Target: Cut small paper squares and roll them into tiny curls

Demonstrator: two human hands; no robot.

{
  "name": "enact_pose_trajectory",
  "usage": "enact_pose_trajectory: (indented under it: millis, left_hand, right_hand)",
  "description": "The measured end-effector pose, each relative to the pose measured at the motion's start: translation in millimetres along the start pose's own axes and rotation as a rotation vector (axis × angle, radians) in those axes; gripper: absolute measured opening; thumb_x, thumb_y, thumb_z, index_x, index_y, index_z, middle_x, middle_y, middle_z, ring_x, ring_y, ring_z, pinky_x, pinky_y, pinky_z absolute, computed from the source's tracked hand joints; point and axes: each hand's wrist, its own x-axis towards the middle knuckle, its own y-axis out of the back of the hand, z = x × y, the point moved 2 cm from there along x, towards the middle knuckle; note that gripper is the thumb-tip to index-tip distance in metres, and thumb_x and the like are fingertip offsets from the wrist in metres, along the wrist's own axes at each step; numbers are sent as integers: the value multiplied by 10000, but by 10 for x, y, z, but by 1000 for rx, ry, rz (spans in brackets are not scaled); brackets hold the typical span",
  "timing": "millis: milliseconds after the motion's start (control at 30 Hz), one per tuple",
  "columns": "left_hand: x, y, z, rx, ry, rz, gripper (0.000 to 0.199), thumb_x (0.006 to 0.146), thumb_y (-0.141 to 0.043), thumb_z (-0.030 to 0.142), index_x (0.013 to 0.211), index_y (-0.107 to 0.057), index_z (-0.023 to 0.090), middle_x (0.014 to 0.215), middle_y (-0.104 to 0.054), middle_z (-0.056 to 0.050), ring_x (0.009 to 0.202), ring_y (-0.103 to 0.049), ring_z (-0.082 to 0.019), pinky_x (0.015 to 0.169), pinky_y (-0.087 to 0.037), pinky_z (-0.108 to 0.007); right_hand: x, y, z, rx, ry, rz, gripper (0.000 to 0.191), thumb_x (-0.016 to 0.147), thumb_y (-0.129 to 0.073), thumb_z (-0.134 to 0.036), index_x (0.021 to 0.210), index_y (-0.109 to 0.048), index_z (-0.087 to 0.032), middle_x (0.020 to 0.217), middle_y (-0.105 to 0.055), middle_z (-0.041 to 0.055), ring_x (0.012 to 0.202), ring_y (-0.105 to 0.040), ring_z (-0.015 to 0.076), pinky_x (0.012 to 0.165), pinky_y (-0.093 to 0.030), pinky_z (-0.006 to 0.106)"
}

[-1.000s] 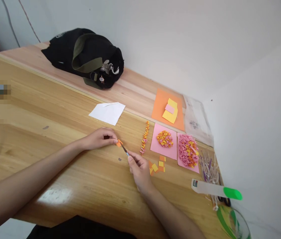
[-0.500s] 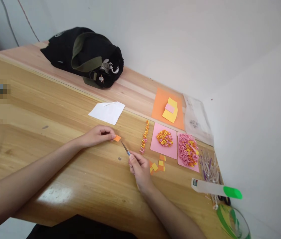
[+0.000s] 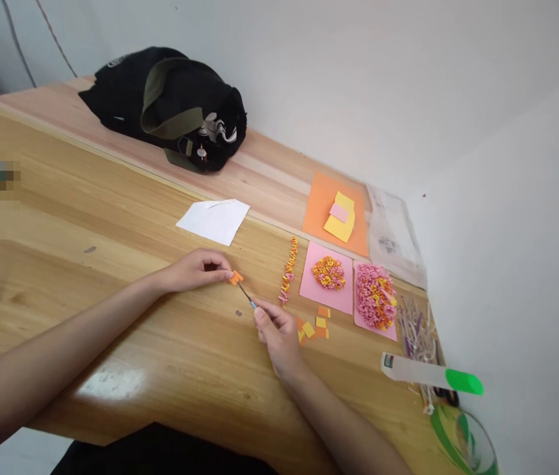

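Pinched in my left hand is a small orange paper piece, its edge bent or folded. My right hand is closed on a thin pointed metal tool, whose tip meets the orange piece. Just right of the tool, a row of orange, yellow and pink curled bits lies on the table. Beside my right hand are several small orange and yellow paper squares. Two pink sheets, one with a small heap and one with a larger heap, hold similar bits.
A black bag lies at the back, with white paper in front. Orange paper carries yellow and pink pieces. At the right are a green-capped bottle, thin strips and a tape roll.
The tool's tip has moved up and left onto the orange piece, which was flat and now looks bent. The hands have barely moved.
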Motion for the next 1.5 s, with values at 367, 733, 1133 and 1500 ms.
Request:
enact_pose_trajectory:
  millis: [367,733,1133,1500]
  left_hand:
    - [-4,5,24,3,21,-20,381,814,-599,520,752,-672,151,771,-687,-40,715,-600,-139,671,-472,-230]
    - [5,-2,-5,20,8,-17,370,823,-593,508,756,-672,152,775,-694,-40,724,-604,-138,675,-468,-225]
    - [4,5,8,-3,1,-1,360,811,-618,505,755,-688,157,772,-704,-37,715,-608,-134,669,-474,-218]
    - [6,1,7,19,4,-9,363,816,-602,505,754,-684,157,766,-694,-36,715,-604,-136,668,-466,-219]
  right_hand:
    - [3,15,12,-58,65,-34,393,741,-695,-488,979,-753,-180,546,-511,-16,541,-450,117,485,-357,244]
    - [-6,10,5,-51,44,-51,398,738,-694,-472,999,-746,-175,539,-477,-33,524,-407,103,494,-335,245]
    - [-9,18,4,-73,73,-61,401,744,-688,-488,1000,-749,-185,549,-506,-18,533,-439,115,483,-346,246]
    - [-1,2,3,-53,28,-24,384,715,-698,-450,976,-746,-173,526,-425,-47,501,-338,88,477,-274,241]
